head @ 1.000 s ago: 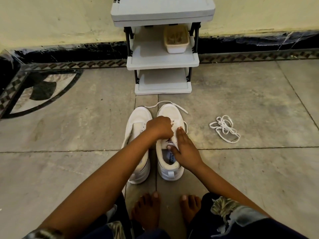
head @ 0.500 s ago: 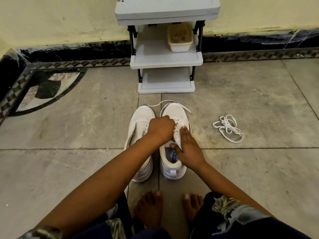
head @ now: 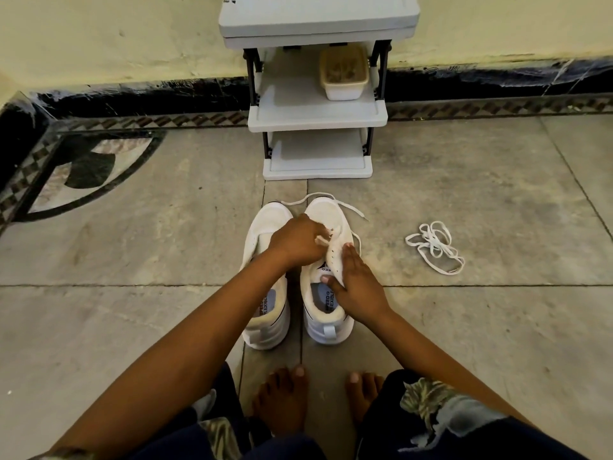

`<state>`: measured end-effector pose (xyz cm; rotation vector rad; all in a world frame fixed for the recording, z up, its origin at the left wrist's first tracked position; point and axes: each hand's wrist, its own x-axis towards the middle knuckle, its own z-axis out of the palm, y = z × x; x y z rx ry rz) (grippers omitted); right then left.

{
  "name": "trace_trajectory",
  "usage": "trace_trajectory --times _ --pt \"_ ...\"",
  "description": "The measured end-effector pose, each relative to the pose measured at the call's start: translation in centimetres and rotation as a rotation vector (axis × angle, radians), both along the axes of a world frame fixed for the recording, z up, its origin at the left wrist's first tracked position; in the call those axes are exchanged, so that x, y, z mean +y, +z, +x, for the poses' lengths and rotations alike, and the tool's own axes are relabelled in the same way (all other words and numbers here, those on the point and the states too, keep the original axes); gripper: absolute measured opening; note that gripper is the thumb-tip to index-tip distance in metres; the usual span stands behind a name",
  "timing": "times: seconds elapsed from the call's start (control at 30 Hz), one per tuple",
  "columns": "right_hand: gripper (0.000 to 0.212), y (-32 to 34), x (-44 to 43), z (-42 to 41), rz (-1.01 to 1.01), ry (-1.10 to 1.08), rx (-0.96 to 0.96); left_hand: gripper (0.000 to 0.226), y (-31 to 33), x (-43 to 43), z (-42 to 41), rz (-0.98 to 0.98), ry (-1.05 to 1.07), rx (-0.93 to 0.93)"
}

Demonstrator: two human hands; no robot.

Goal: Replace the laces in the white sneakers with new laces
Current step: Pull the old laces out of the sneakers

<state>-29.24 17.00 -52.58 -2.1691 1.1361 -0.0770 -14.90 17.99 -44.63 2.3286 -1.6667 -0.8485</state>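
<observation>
White low-top sneakers (head: 326, 327) stand as a pair, side by side and just apart, on the grey stone-tile floor (head: 132, 260). Their toes face a grey plastic three-tier shelf rack (head: 316, 111). Both hands are on the sneaker on the right (head: 328, 210). The left hand (head: 297, 242) reaches across the sneaker on the left (head: 265, 283), fingers curled, its grip narrow and pinching a flat white lace (head: 351, 207) at the eyelets. The ends of that lace trail over the toe. The right hand (head: 356, 287) holds the eyelet flap, thumb inside the opening and fingers laid along the outer side. A loose bundle of white lace (head: 434, 247) lies on the floor well to the right of the pair. A beige plastic tub (head: 343, 76) sits on the rack's middle shelf. Two bare feet (head: 282, 396) rest near the heels.
</observation>
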Motion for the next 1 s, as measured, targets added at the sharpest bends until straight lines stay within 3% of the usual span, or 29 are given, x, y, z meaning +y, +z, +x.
trace_trajectory --times 0.17,0.23,0.27,0.37,0.43,0.5,0.57,0.63,0.8,0.9,1.0 --pt "0.075 0.0 0.2 -0.1 -0.085 0.043 -0.047 0.024 -1.0 0.7 -0.7 -0.039 -0.109 -0.387" --pt "0.071 0.1 0.1 -0.1 -0.100 0.072 -0.039 0.022 -0.7 0.3 -1.5 -0.046 -0.084 -0.388" --pt "0.069 0.0 0.1 -0.1 -0.102 0.076 -0.032 0.020 -0.2 -0.1 -1.5 -0.052 -0.013 -0.230" --pt "0.069 -0.1 0.1 -0.1 -0.092 0.057 -0.030 0.020 2.4 -1.2 -1.2 -0.101 0.302 0.590" --pt "0.071 -0.2 0.1 -0.1 -0.078 0.044 -0.032 0.020 3.3 -1.4 -0.7 -0.179 0.361 0.708" --pt "0.071 -0.2 0.1 -0.2 -0.071 0.044 -0.037 0.012 2.9 -1.2 0.0 -0.183 0.289 0.487" --pt "0.072 -0.2 0.2 -0.2 -0.068 0.041 -0.047 0.028 1.6 -0.5 0.5 -0.036 0.081 0.149" --pt "0.072 -0.2 0.2 -0.1 -0.069 0.038 -0.053 0.031 -0.1 0.1 0.5 0.055 -0.034 -0.017" --pt "0.070 -0.2 0.2 -0.1 -0.058 0.033 -0.058 0.026 -1.8 0.7 -1.5 -0.028 -0.122 -0.438" --pt "0.069 -0.2 0.2 -0.1 -0.070 0.043 -0.053 0.022 -1.0 0.1 -1.5 -0.027 -0.049 -0.372" --pt "0.069 -0.3 0.2 0.0 -0.084 0.035 -0.061 0.016 1.3 -1.0 -1.2 -0.047 0.081 0.046"
